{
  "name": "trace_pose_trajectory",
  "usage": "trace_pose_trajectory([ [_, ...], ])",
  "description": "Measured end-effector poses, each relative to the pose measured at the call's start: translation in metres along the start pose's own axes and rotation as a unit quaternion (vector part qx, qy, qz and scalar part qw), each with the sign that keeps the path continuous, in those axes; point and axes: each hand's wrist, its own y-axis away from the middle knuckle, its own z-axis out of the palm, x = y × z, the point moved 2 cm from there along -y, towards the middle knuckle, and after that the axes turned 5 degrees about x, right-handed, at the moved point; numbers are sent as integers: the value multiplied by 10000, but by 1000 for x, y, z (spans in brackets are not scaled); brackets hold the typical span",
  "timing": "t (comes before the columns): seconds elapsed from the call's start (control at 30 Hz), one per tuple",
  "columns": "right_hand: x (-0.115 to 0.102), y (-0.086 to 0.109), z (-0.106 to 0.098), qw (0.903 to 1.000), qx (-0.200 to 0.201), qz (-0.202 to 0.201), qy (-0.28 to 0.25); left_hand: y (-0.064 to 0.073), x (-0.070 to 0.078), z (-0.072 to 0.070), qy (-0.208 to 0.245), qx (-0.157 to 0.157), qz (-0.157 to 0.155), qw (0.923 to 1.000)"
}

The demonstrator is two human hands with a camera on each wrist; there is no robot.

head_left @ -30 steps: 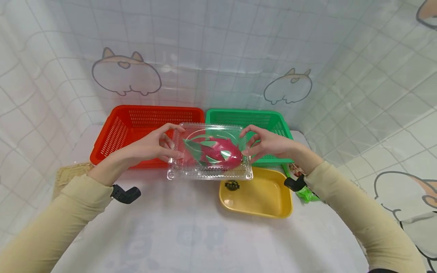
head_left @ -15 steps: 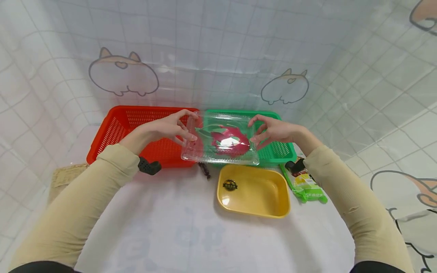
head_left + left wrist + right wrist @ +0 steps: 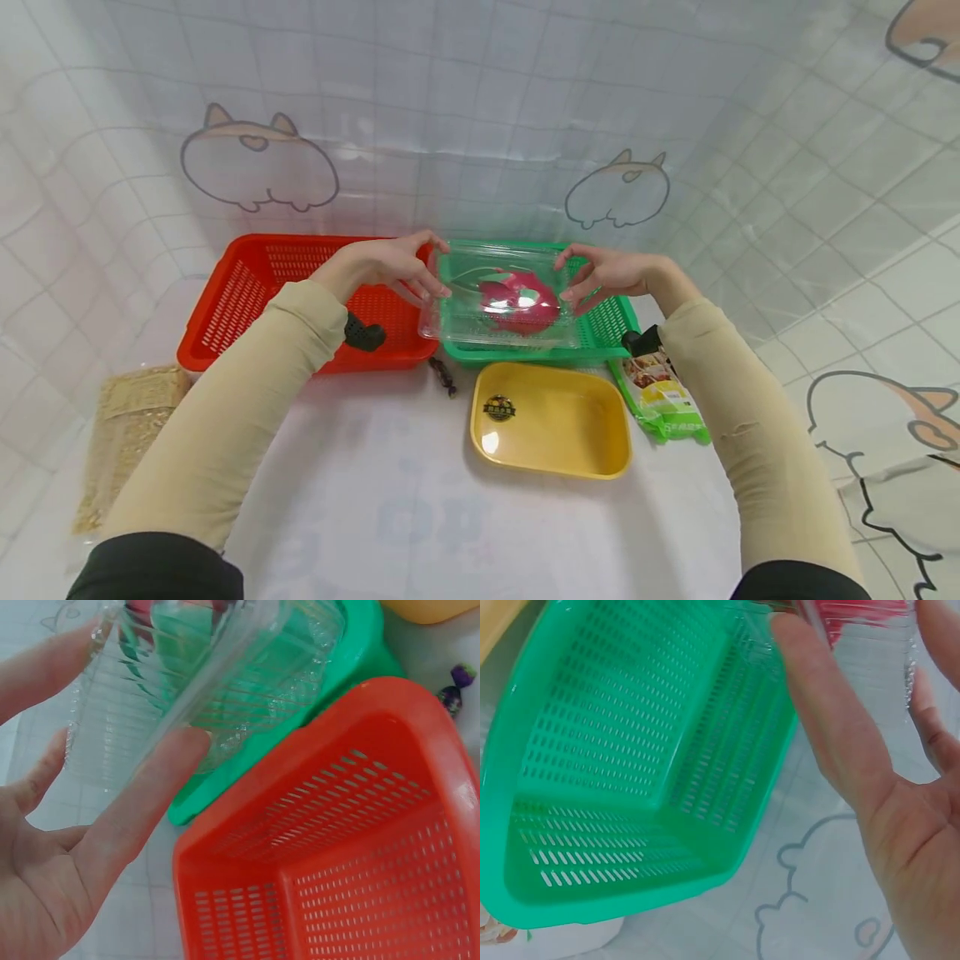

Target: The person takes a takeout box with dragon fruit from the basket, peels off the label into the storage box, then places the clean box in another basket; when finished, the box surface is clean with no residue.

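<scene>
A clear plastic clamshell box (image 3: 465, 321) with a red dragon fruit (image 3: 521, 302) inside is held up by both hands over the green basket (image 3: 611, 329). My left hand (image 3: 397, 265) grips its left end, thumb on the near side and fingers at the far edge. At the other end my right hand (image 3: 609, 275) pinches it the same way. In the left wrist view the thumb (image 3: 154, 795) presses the box's wall (image 3: 112, 735). The right wrist view shows the right thumb (image 3: 829, 705) against the plastic, above the basket's open inside (image 3: 615, 750).
A red basket (image 3: 206, 321) stands left of the green one. In front are a yellow tray (image 3: 555, 417) and a small dark wrapped piece (image 3: 442, 377). A green snack bag (image 3: 667, 400) lies at the right, a tan grainy pack (image 3: 131, 425) at the left. A curtain hangs behind.
Both hands have carried the clamshell box forward and to the right, from in front of the two baskets to over the green one. The grip has stayed the same.
</scene>
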Motion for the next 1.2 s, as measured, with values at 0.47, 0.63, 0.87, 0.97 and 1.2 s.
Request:
trace_pose_trajectory([
  [0.47, 9, 0, -17, 9993, 357, 84, -23, -22, 11, 9, 316, -4, -211, 9993],
  [0.63, 12, 0, -21, 9988, 464, 84, 135, -30, 12, 14, 397, 30, -268, 9988],
  [0.87, 20, -6, -24, 9979, 572, 205, 220, -41, 12, 23, 475, 39, -415, 9980],
  [0.97, 25, -10, -24, 9974, 634, 251, 253, -46, 10, 29, 573, 29, -497, 9971],
  [1.2, 34, -14, -17, 9965, 764, 251, 237, -56, 2, 40, 828, 115, -660, 9943],
])
